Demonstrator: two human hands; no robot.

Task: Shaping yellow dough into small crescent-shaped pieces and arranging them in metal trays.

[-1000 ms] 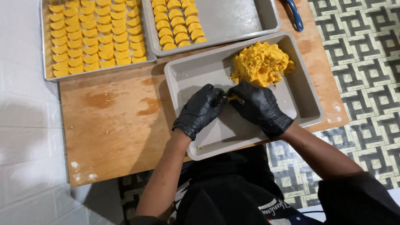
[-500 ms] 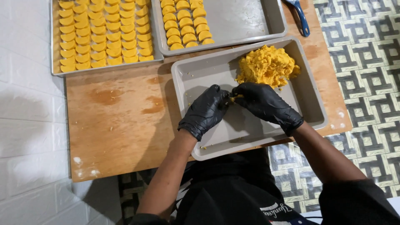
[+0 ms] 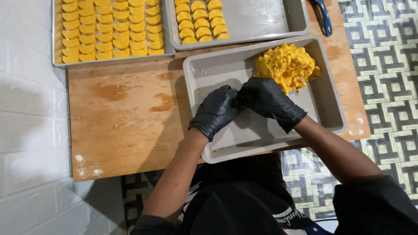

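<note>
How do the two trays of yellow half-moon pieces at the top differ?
The left tray is packed nearly full with yellow pieces in many rows; the right tray holds only a small cluster at its left end, the rest bare metal. The left tray lies against the white wall; the right tray lies near a blue handle. Both are grey metal on the wooden table.

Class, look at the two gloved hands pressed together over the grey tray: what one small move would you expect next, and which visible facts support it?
Probably a short carry to the half-filled tray. The left hand and right hand meet fingertip to fingertip over the grey tray, seemingly shaping a small piece, itself hidden. The dough mound sits beside them, and shaped yellow pieces cover only that tray's left part.
</note>
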